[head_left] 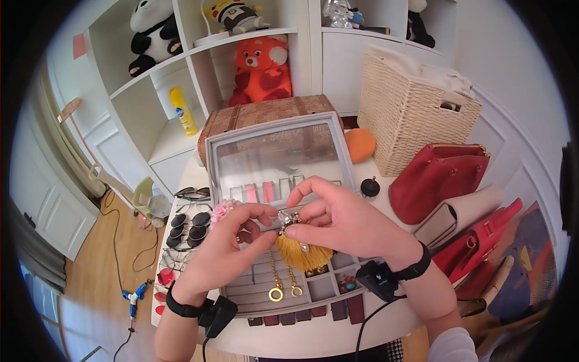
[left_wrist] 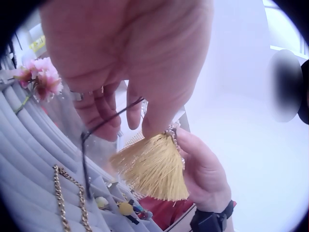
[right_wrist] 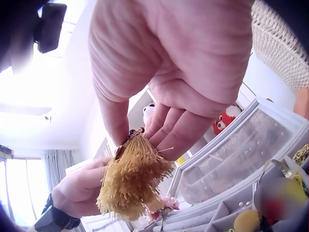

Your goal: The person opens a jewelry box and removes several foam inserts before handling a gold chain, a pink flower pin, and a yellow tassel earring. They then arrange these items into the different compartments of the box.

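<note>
A yellow tassel ornament [head_left: 304,253] with a jewelled, beaded top hangs between both hands, over an open jewellery box [head_left: 212,158]. My right hand [head_left: 347,223] pinches its beaded top between thumb and fingers, and the fringe [right_wrist: 133,179] fans out below. From the other side, my left hand [head_left: 232,241] grips at the same top with thumb and fingertips. A thin dark cord [left_wrist: 84,162] trails down from the left fingers. Below the hands, a gold chain [head_left: 275,283] with a ring at its end lies over the grey padded rows.
Sunglasses [head_left: 196,229] line the table's left side. A pink flower [head_left: 222,210] sits by the box's left edge. Red handbag [head_left: 437,181] and woven basket [head_left: 392,114] stand at the right, a brown patterned case [head_left: 265,114] behind the lid. Small dark cases [head_left: 339,309] line the front.
</note>
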`<state>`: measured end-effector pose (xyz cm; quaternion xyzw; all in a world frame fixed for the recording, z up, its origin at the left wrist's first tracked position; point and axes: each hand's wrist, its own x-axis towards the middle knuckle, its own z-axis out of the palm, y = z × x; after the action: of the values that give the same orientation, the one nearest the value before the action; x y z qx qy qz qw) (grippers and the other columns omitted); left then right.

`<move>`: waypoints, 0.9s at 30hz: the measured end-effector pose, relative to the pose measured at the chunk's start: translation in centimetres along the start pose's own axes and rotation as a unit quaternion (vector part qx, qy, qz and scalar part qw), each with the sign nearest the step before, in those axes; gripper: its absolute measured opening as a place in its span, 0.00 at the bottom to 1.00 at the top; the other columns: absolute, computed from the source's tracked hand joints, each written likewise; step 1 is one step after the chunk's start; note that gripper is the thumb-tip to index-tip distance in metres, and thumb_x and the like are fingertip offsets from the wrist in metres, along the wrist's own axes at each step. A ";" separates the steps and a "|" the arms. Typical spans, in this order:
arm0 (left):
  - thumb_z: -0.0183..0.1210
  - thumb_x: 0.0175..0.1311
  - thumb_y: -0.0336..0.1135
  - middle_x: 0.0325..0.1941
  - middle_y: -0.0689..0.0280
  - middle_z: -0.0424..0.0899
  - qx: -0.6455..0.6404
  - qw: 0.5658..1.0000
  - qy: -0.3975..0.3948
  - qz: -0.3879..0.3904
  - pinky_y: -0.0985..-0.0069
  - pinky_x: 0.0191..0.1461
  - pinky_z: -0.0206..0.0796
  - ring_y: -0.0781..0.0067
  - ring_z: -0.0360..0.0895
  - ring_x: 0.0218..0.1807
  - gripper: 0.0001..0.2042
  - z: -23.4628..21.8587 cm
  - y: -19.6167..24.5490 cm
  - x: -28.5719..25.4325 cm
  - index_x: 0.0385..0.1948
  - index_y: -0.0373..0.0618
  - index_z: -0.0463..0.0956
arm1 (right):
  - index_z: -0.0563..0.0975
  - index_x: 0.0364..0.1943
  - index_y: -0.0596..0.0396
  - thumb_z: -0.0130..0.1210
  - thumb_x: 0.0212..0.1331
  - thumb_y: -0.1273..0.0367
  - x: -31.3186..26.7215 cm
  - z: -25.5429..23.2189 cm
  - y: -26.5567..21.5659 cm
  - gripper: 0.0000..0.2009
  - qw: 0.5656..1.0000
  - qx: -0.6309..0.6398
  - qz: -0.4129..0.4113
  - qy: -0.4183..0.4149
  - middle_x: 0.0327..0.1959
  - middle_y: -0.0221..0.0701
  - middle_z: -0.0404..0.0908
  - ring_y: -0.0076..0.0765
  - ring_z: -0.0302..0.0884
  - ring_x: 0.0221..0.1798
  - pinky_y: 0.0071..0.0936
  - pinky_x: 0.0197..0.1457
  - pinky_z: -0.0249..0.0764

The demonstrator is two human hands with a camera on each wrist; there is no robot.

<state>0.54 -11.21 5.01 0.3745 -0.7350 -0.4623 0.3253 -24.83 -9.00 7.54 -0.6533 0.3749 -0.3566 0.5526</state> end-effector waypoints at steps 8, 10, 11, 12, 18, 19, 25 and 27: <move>0.55 0.84 0.36 0.71 0.57 0.73 -0.027 0.998 -0.031 -0.054 0.66 0.70 0.75 0.65 0.76 0.69 0.24 -1.3 -0.9 -0.7 0.76 0.38 0.64 | 0.78 0.56 0.65 0.64 0.72 0.67 0.0 -0.6 0.5 0.17 0.995 -0.096 -0.031 0.000 0.37 0.37 0.90 0.24 0.86 0.41 0.26 0.47 0.81; 0.48 0.87 0.40 0.69 0.56 0.76 -0.032 0.998 -0.020 -0.059 0.64 0.69 0.76 0.63 0.78 0.70 0.22 -1.7 0.6 -1.0 0.74 0.38 0.66 | 0.79 0.57 0.62 0.65 0.72 0.70 0.1 -0.8 0.5 0.15 0.993 -0.112 0.010 -0.031 0.42 0.30 0.89 0.18 0.84 0.44 0.20 0.51 0.80; 0.49 0.87 0.40 0.67 0.56 0.78 -0.045 0.996 -0.036 -0.070 0.65 0.67 0.77 0.63 0.80 0.67 0.22 -2.3 1.2 -0.9 0.74 0.39 0.66 | 0.79 0.57 0.62 0.65 0.72 0.70 0.2 -0.9 0.5 0.15 0.993 -0.112 0.008 -0.032 0.42 0.30 0.89 0.18 0.84 0.44 0.20 0.51 0.80; 0.49 0.87 0.41 0.65 0.56 0.80 -0.058 0.994 -0.052 -0.081 0.65 0.65 0.79 0.63 0.82 0.64 0.22 -2.7 1.8 -0.8 0.74 0.39 0.67 | 0.78 0.56 0.63 0.65 0.71 0.68 0.1 -0.9 0.5 0.16 0.993 -0.118 0.002 -0.030 0.40 0.35 0.90 0.24 0.86 0.43 0.24 0.49 0.81; 0.50 0.86 0.36 0.53 0.60 0.87 0.175 0.970 -0.118 -0.122 0.70 0.55 0.79 0.69 0.86 0.52 0.16 -3.4 3.9 -1.2 0.65 0.36 0.75 | 0.78 0.52 0.63 0.66 0.67 0.64 -0.2 -1.3 0.5 0.18 0.987 -0.162 -0.004 -0.019 0.38 0.42 0.90 0.37 0.88 0.42 0.32 0.49 0.82; 0.50 0.84 0.34 0.50 0.61 0.89 0.267 0.954 -0.112 -0.082 0.68 0.53 0.80 0.67 0.87 0.51 0.15 -3.2 3.5 -1.7 0.63 0.35 0.76 | 0.78 0.52 0.62 0.66 0.67 0.64 -0.4 -1.2 0.5 0.17 0.985 -0.170 0.004 -0.017 0.39 0.43 0.89 0.38 0.89 0.43 0.33 0.49 0.82; 0.57 0.82 0.37 0.65 0.56 0.84 0.071 0.995 -0.072 0.016 0.67 0.66 0.76 0.64 0.84 0.62 0.20 -1.6 2.3 -2.6 0.67 0.35 0.75 | 0.76 0.48 0.60 0.67 0.68 0.65 0.1 -0.8 1.5 0.15 0.992 -0.105 -0.068 -0.028 0.44 0.38 0.86 0.34 0.86 0.45 0.32 0.50 0.81; 0.60 0.81 0.38 0.67 0.57 0.82 0.052 0.995 -0.080 0.018 0.67 0.69 0.73 0.67 0.81 0.63 0.23 -1.2 2.8 -2.1 0.70 0.34 0.71 | 0.76 0.47 0.60 0.67 0.68 0.66 0.4 0.0 1.9 0.14 0.992 -0.071 -0.101 -0.028 0.44 0.36 0.86 0.32 0.86 0.44 0.30 0.49 0.81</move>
<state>1.91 -9.12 7.77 0.3393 -0.7883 -0.4461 0.2539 -24.79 -9.53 5.65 -0.7354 0.3156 -0.3647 0.4760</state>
